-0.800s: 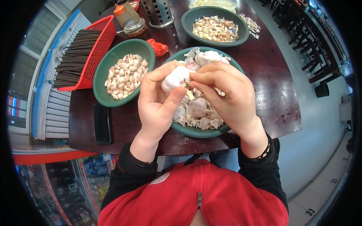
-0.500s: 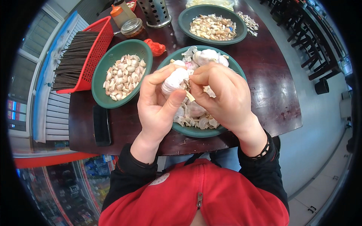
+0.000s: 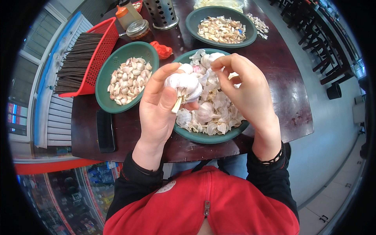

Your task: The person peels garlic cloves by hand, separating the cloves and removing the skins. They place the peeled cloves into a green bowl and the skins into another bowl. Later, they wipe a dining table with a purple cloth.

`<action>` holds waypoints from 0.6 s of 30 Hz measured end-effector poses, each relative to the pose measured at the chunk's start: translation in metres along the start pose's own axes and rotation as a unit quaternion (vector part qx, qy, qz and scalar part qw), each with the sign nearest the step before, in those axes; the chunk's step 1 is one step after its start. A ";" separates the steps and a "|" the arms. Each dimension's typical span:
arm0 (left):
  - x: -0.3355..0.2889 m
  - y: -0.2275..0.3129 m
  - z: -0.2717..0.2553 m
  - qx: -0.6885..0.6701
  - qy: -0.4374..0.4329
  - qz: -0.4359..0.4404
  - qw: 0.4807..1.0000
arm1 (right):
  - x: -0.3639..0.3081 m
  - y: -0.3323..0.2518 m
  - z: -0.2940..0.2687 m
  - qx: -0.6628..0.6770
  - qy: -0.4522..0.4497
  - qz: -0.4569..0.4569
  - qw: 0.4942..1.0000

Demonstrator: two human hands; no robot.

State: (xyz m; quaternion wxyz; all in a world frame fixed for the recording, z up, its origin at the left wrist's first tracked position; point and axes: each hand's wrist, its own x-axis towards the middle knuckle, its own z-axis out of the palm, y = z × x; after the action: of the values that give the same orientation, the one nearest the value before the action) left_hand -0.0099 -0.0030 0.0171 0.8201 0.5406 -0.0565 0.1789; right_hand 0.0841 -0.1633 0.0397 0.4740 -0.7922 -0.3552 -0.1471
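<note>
My left hand [image 3: 154, 105] is closed round a white garlic bulb [image 3: 183, 83], its cut stem pointing down toward me. To the right, my right hand [image 3: 250, 92] is apart from the bulb, thumb and forefinger nearly together in a pinch; whatever may be between them cannot be made out. Both hands are above a green bowl [image 3: 209, 140] of garlic bulbs and loose papery skins [image 3: 223, 105]. On the left, separated cloves [image 3: 127, 80] lie in a tilted green colander [image 3: 102, 94].
Another green bowl [image 3: 192, 33] with cloves stands at the back, beside scattered skins [image 3: 258, 25]. A red basket [image 3: 92, 72] of dark sticks, a lidded jar [image 3: 138, 29], a perforated metal holder [image 3: 161, 13], a red crumpled bag [image 3: 161, 50] and a black phone [image 3: 105, 131] share the dark table [image 3: 290, 102].
My right hand has pulled away from the garlic bulb to the right. My left hand still holds the bulb, now turned with its stem toward the lower left.
</note>
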 end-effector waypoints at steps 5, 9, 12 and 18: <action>0.002 -0.008 -0.002 0.110 0.007 0.064 0.992 | -0.005 -0.009 -0.002 0.035 0.002 -0.146 0.989; 0.003 -0.009 -0.004 0.205 0.001 0.115 0.972 | -0.005 -0.008 0.001 0.015 0.007 -0.192 0.981; 0.001 -0.007 -0.003 0.234 -0.004 0.132 0.963 | -0.006 -0.006 0.002 0.000 -0.001 -0.206 0.978; 0.003 -0.005 -0.005 0.229 -0.022 0.112 0.967 | -0.009 -0.008 -0.001 -0.028 -0.036 -0.176 0.983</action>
State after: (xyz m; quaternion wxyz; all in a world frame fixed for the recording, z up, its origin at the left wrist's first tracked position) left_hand -0.0064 0.0007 0.0118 0.6476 0.7082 -0.0923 0.2657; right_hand 0.0718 -0.1660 0.0403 0.4054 -0.7348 -0.5020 -0.2092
